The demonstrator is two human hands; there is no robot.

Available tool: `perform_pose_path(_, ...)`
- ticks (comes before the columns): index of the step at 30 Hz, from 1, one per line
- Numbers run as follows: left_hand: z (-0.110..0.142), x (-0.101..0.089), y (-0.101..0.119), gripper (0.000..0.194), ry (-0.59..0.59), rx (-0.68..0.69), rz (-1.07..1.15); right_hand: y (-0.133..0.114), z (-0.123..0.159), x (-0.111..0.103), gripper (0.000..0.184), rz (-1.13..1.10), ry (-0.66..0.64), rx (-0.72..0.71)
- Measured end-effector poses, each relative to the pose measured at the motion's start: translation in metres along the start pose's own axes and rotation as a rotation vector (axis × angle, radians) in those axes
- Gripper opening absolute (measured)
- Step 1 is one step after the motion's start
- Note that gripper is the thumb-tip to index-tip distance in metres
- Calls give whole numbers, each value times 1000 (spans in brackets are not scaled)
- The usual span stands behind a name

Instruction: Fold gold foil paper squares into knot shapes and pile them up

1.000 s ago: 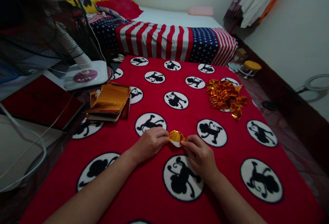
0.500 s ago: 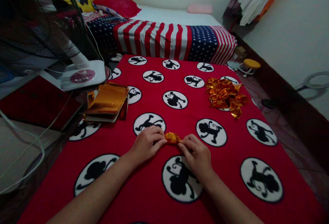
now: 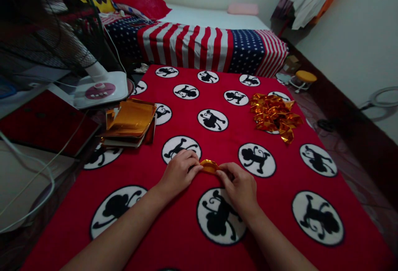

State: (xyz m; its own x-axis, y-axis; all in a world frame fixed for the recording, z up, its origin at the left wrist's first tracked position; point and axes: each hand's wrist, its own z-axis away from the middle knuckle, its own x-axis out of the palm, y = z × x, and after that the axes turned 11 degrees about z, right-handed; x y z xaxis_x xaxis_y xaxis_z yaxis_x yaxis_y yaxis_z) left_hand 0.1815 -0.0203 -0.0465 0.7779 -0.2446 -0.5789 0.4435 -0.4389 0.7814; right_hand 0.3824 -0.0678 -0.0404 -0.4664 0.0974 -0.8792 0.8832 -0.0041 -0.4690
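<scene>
A small piece of folded gold foil paper (image 3: 209, 166) is stretched between my two hands, just above or on the red cloth (image 3: 189, 229). My left hand (image 3: 180, 170) pinches its left end between thumb and fingers. At the right end, my right hand (image 3: 239, 184) grips it the same way. The fingertips hide both ends of the paper. Over to the left lies a stack of flat gold foil sheets (image 3: 132, 117). A heap of folded gold foil pieces (image 3: 273, 113) rests on the cloth at the right.
A fan on a white base (image 3: 116, 84) stands at the left, beside a dark red panel (image 3: 46, 122) and loose white cables (image 3: 51, 171). Behind the cloth is a bed with a stars-and-stripes cover (image 3: 199, 47). A yellow-topped stool (image 3: 306, 76) is on the floor at the right.
The foil paper's pale inner side, visible a second ago, is now folded out of sight, leaving a narrow gold shape. Both hands keep their pinch and have shifted slightly left.
</scene>
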Motion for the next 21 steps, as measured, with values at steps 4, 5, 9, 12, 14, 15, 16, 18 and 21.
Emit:
perform_pose_path(4, -3, 2, 2, 14, 8, -27, -40, -2, -1, 0, 14, 35, 9, 26)
perform_pose_path(5, -3, 2, 3, 14, 9, -32, -53, -2, -1, 0, 14, 43, 8, 29)
perform_pose_path(9, -5, 3, 5, 14, 9, -49, -115, -3, -3, 0, 15, 85, 7, 43)
perform_pose_path(12, -6, 3, 6, 16, 9, -73, -155, -4, -4, 0, 16, 111, 11, 39)
perform_pose_path(14, -7, 4, 7, 16, 7, -91, -180, -5, -4, 0, 16, 120, 15, 38)
perform_pose_path(15, -8, 4, 7, 16, 6, -101, -192, -6, -4, 0, 16, 124, 16, 42)
perform_pose_path(16, -8, 4, 8, 16, 5, -111, -204, -6, -4, 0, 16, 130, 15, 49)
perform_pose_path(18, -10, 5, 9, 17, 4, -125, -222, -7, -5, 0, 16, 145, 8, 65)
perform_pose_path(21, -11, 6, 11, 18, 8, -138, -245, -9, -6, 0, 15, 171, 2, 81)
